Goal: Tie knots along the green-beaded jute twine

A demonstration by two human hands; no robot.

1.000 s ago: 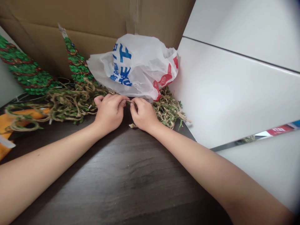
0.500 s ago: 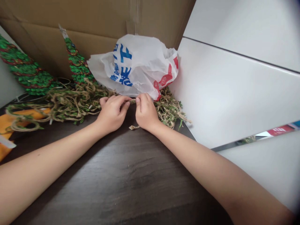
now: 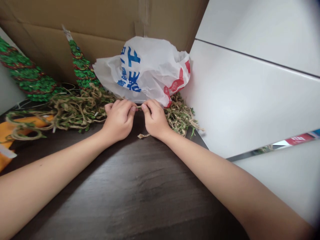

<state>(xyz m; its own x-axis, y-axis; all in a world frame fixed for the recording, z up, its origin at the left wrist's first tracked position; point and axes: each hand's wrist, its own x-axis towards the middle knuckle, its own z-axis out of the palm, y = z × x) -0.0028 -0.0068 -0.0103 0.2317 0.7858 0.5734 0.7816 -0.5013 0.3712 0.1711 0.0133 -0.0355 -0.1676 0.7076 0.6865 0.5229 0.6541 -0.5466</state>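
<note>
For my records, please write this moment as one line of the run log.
left hand: pinches twine | right hand: pinches same twine | nearby: plastic bag, cardboard

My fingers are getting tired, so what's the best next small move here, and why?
Probably draw the jute twine slightly toward you, pinched between your left hand and right hand, because the white plastic bag sits just above your fingers and could catch it.

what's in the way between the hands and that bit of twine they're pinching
Nothing visible: the left hand and right hand both reach the twine strand directly. The white plastic bag lies behind it, not between.
</note>
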